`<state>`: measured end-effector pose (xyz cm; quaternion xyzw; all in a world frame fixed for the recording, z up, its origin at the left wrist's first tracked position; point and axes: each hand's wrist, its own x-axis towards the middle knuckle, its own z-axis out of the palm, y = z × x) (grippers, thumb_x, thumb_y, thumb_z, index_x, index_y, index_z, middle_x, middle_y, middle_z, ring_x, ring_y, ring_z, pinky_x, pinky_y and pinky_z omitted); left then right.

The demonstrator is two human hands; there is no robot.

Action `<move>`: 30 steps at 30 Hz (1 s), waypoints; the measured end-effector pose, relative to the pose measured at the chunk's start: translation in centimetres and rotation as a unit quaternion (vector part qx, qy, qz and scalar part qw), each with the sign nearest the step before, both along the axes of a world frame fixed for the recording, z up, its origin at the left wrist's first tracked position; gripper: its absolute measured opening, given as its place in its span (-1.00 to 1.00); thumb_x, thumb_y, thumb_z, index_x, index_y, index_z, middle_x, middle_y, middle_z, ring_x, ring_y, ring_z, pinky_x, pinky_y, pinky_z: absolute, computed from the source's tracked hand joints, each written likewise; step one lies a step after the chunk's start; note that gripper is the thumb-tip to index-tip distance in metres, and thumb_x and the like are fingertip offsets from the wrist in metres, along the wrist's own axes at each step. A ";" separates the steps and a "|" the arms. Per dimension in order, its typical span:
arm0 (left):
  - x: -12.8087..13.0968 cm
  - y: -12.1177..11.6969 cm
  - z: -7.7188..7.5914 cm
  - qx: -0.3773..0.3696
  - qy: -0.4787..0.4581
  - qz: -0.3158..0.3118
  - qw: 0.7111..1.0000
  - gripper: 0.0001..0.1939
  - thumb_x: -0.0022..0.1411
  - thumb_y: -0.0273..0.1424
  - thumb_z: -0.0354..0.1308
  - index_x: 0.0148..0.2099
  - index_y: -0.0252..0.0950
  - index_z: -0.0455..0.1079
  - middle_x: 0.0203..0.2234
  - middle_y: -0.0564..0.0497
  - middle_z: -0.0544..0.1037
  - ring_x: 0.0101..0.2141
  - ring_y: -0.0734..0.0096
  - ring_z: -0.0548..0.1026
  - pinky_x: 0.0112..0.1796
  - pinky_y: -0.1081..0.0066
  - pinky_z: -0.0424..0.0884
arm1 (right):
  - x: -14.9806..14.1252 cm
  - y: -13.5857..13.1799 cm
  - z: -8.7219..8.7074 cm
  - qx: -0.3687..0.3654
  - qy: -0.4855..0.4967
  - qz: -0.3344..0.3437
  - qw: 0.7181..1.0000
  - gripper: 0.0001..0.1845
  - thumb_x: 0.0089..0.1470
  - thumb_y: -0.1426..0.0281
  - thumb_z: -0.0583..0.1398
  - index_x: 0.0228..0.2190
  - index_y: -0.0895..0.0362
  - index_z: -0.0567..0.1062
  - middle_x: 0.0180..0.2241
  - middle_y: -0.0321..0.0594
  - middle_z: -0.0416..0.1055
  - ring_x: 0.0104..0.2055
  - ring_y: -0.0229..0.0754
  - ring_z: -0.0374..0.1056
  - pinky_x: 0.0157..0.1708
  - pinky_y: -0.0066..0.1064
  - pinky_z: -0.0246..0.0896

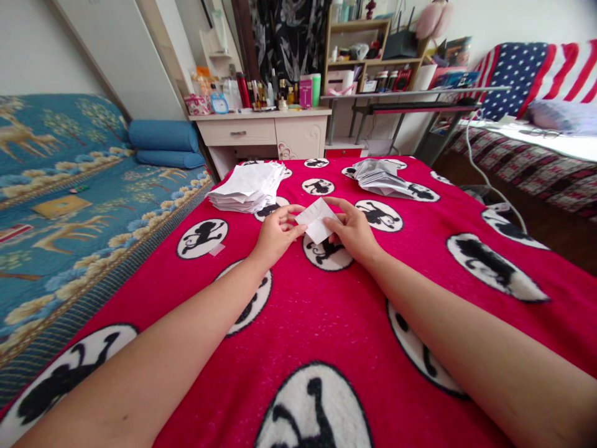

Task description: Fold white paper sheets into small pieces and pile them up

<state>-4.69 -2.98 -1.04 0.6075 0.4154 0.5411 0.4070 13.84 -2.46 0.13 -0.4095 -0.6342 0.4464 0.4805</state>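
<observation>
A small white folded paper (317, 220) is held just above the red blanket (326, 311) with black-and-white monkey circles. My left hand (276, 233) pinches its left edge with thumb and fingers. My right hand (353, 229) grips its right side, fingers curled around it. A thick stack of white paper sheets (247, 186) lies on the blanket beyond my left hand. A looser pile of greyish folded papers (382, 177) lies beyond my right hand.
A blue patterned sofa (69, 205) with blue bolsters runs along the left. A white dresser (265, 134) crowded with bottles stands behind, with shelves and a metal desk (410, 99) to its right. A flag-patterned cover drapes furniture at the far right.
</observation>
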 end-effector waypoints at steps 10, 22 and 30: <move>-0.5 0.6 -1.0 0.026 0.084 0.020 0.996 -0.74 0.05 -0.36 0.28 -0.18 -0.35 0.50 -0.37 -0.05 0.60 -0.37 0.38 0.53 -0.30 0.37 0.47 | 0.1 0.4 -0.2 0.009 -0.104 0.021 0.994 -0.73 0.04 0.22 0.18 -0.41 0.19 0.49 -0.57 -0.29 0.39 -0.60 -0.32 0.24 -0.59 -0.47 0.13; -0.4 -0.3 0.1 0.193 0.306 0.071 0.929 -0.86 0.01 -0.60 0.20 -0.36 -0.28 0.50 -0.43 0.02 0.53 -0.40 0.43 0.45 -0.37 0.44 0.33 | 1.1 1.3 -1.0 0.159 -0.229 -0.070 0.958 -0.78 -0.19 0.57 0.21 -0.45 0.12 0.60 -0.45 -0.26 0.47 -0.42 -0.24 0.34 -0.41 -0.42 0.22; -0.6 -0.7 0.2 0.217 0.374 0.017 0.901 -0.80 -0.01 -0.62 0.10 -0.38 -0.30 0.51 -0.41 0.01 0.50 -0.44 0.47 0.42 -0.38 0.46 0.33 | 1.3 1.5 -1.1 0.120 -0.230 0.007 0.966 -0.73 -0.27 0.62 0.09 -0.61 0.13 0.57 -0.43 -0.24 0.53 -0.38 -0.22 0.42 -0.34 -0.44 0.29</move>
